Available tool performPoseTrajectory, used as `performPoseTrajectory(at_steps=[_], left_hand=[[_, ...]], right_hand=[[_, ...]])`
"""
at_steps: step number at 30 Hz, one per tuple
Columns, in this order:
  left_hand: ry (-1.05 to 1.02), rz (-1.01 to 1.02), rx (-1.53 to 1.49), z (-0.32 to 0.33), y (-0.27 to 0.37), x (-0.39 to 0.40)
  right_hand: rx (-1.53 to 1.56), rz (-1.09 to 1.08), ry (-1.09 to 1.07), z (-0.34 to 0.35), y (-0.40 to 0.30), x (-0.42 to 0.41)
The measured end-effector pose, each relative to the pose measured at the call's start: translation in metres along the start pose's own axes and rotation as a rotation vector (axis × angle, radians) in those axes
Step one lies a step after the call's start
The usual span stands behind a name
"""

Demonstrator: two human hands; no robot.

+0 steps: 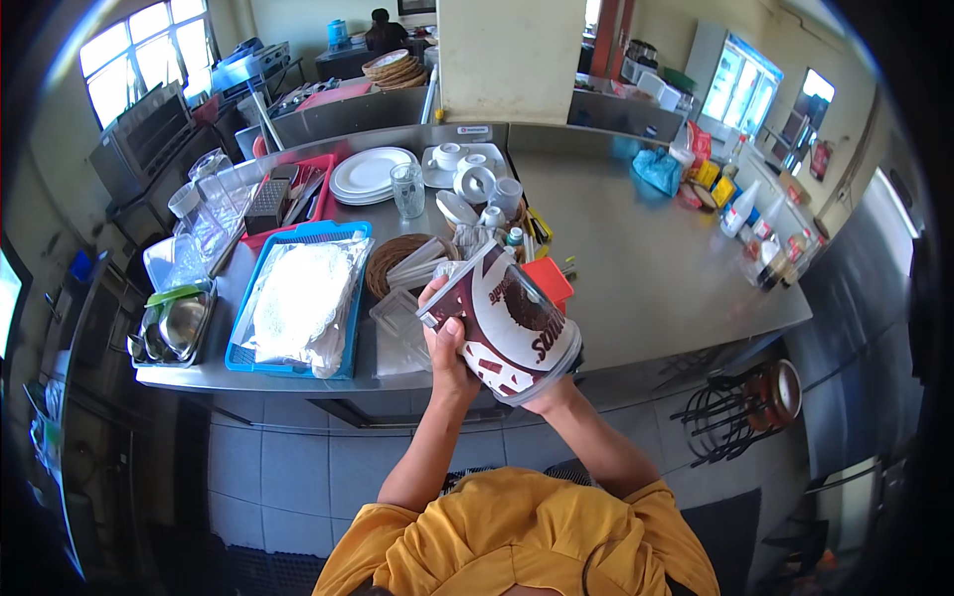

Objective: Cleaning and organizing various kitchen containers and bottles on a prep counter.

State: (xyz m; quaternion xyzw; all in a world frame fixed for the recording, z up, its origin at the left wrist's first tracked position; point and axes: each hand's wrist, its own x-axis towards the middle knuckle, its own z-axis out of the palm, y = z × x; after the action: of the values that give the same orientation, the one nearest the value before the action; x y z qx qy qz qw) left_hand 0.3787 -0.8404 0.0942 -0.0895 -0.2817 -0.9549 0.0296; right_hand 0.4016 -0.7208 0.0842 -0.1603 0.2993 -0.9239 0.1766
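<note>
A brown and white plastic tub (507,320), printed with writing and clear at its rims, is tilted on its side in front of my chest. My left hand (447,346) grips its left end, the thumb lying across the printed wall. From below, my right hand (550,395) supports the lower right end; its fingers are hidden behind the tub. Just beyond lie a clear plastic box (399,316) and a round wicker basket (378,264) with white wrapped sticks. Part of a red-orange container (548,279) shows past the tub's right side.
On the steel counter (633,246) stand a blue tray (232,357) of doilies, stacked white plates (365,175), a glass (408,190), white cups (473,182) and a grater (267,205). Bottles (739,208) line the right end. A stool-like rack (719,417) is on the floor. Someone (385,33) sits far back.
</note>
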Motion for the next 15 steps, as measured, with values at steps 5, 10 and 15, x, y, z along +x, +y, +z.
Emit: performPoseTrajectory(at_steps=[5,10,15], left_hand=[[0.001,0.093,-0.007,0.003,0.005,0.008],[0.045,0.353,0.236,0.000,0.004,0.016],[0.092,0.348,0.371,0.004,0.007,0.014]], right_hand=[[0.311,-0.073,0.141,0.033,-0.031,-0.014],[0.453,-0.135,0.188,0.016,-0.038,-0.017],[0.228,-0.170,0.276,0.014,-0.033,0.000]])
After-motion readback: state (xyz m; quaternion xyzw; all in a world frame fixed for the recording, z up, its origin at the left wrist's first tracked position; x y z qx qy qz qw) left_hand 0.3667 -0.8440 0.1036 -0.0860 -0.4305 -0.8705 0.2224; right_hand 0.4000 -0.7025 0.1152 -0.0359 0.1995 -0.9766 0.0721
